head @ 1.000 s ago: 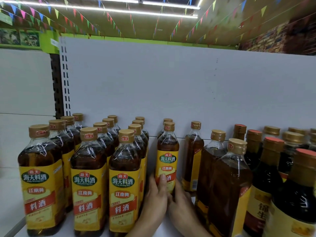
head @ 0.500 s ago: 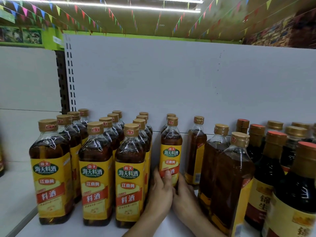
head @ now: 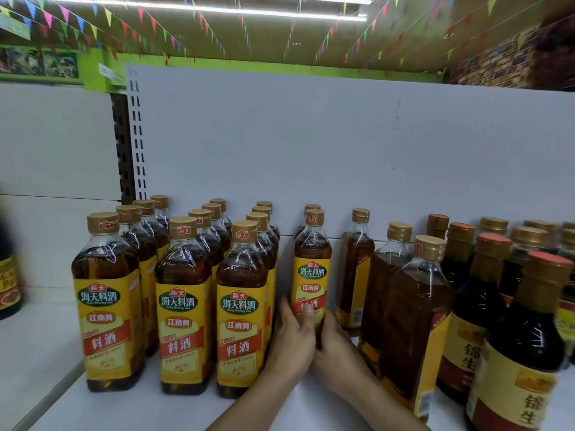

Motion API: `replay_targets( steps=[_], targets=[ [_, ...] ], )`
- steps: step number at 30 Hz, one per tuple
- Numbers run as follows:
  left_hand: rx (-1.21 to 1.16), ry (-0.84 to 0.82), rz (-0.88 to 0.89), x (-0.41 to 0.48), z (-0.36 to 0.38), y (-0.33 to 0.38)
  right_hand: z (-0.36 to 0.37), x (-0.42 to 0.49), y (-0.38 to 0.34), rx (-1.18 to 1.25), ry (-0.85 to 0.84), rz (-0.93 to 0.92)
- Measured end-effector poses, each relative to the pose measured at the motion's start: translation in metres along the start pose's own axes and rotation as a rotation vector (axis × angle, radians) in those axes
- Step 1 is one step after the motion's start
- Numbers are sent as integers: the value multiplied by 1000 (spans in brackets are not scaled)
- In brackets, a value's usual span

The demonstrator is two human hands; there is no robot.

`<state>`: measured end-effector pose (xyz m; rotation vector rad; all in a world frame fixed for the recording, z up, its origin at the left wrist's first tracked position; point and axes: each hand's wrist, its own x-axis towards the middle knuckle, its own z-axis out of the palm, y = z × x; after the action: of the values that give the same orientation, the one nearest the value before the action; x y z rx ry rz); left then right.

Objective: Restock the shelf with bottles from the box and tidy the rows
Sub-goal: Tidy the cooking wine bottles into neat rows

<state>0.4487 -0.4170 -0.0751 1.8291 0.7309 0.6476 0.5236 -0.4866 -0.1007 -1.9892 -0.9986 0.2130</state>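
Head view — bottle gripped between left hand and right hand.

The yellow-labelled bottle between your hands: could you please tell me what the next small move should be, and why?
Probably slide the bottle forward, level with the neighbouring front bottle. Both the left hand and right hand grip its lower part, it stands upright, and it sits farther back than the three full rows' fronts.

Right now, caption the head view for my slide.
Left hand and right hand hold a yellow-labelled bottle on the shelf beside three rows of matching bottles.
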Motion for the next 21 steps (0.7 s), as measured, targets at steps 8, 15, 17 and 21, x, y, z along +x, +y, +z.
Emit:
replay_targets(
  steps=[8, 15, 17, 21],
  targets=[
    [56, 39, 9, -15, -6, 24, -22, -26, -25, -35, -92, -27],
    [-70, -54, 135, -77, -25, 29, -51, -82, -39, -103, -85, -118],
    [-111, -90, 141, -94, -24, 29, -60, -99, -37, -73, -69, -143],
    [-151, -171, 159, -113, -9, 31, -80, -130, -35, -61, 6, -206]
  ],
)
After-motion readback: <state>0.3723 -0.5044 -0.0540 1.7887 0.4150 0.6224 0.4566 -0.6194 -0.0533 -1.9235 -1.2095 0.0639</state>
